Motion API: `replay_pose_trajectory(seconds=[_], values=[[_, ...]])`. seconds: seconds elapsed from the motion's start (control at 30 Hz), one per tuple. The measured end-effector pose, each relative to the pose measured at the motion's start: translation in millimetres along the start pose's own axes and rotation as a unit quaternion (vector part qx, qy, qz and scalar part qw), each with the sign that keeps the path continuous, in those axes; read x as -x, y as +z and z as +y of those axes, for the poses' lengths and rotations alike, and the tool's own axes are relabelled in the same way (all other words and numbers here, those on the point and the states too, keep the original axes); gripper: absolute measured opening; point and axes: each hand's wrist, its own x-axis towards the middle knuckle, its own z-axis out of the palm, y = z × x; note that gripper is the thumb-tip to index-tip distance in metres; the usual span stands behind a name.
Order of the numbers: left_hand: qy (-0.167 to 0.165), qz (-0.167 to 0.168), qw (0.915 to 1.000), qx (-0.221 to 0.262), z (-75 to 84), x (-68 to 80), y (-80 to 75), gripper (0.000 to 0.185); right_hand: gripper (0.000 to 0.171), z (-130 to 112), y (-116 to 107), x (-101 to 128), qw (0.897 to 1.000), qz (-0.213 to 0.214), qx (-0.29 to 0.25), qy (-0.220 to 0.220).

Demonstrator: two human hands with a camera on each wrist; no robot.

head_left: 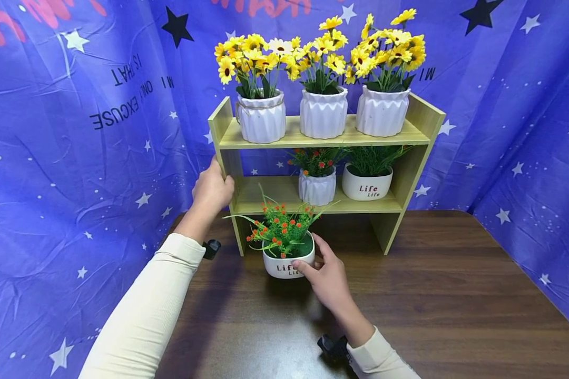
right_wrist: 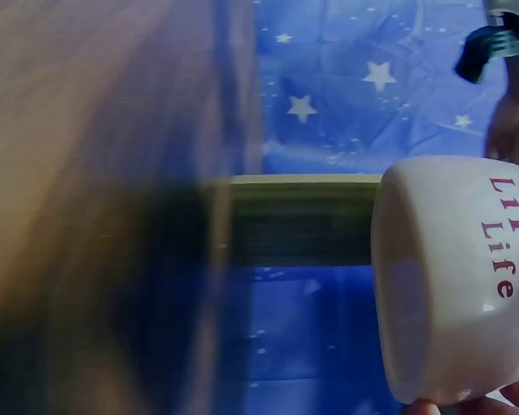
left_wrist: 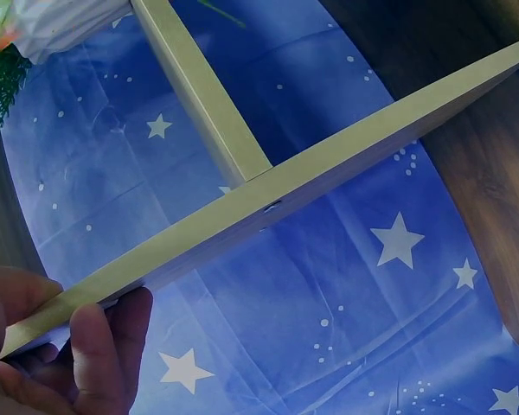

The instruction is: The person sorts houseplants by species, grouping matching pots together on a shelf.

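A small white pot lettered "Life" (head_left: 284, 266) with green leaves and red-orange buds is just in front of the light wooden two-tier shelf (head_left: 322, 139), by its left leg. My right hand (head_left: 324, 271) grips this pot from its right side, thumb on the front; the pot (right_wrist: 454, 277) fills the right of the right wrist view. My left hand (head_left: 213, 187) holds the shelf's left side panel, and its fingers (left_wrist: 95, 346) curl round the panel's edge (left_wrist: 268, 203).
Three white ribbed pots of yellow flowers (head_left: 322, 110) stand on the top tier. A ribbed pot (head_left: 316, 187) and another "Life" pot (head_left: 366, 184) sit on the lower tier's right part. The dark wooden table (head_left: 445, 295) is ringed by blue star-print cloth (head_left: 76, 158).
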Motion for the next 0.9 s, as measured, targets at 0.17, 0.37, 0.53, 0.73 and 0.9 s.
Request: replay_pose_trajectory(seconds=[0.17, 0.37, 0.53, 0.73, 0.9], values=[[-0.001, 0.005, 1.0, 0.0, -0.3, 1.5, -1.7, 0.044, 0.074, -21, -7, -7, 0.999, 0.008, -0.015, -0.029], [-0.003, 0.012, 0.9999, 0.0, 0.1, 2.1, -2.4, 0.042, 0.073, -45, -13, -22, 0.997, 0.01, -0.047, -0.056], [-0.004, 0.003, 1.0, 0.0, -0.3, 0.4, -1.9, 0.043, 0.069, -53, -12, -38, 0.996, 0.014, -0.054, -0.062], [-0.013, -0.001, 0.9999, -0.008, 0.1, 0.5, -1.7, 0.043, 0.067, -56, -1, -56, 0.995, 0.003, -0.063, -0.071], [-0.014, -0.003, 0.9998, -0.011, 0.8, 0.7, -0.9, 0.045, 0.068, -53, 11, -72, 0.995, -0.002, -0.072, -0.067]])
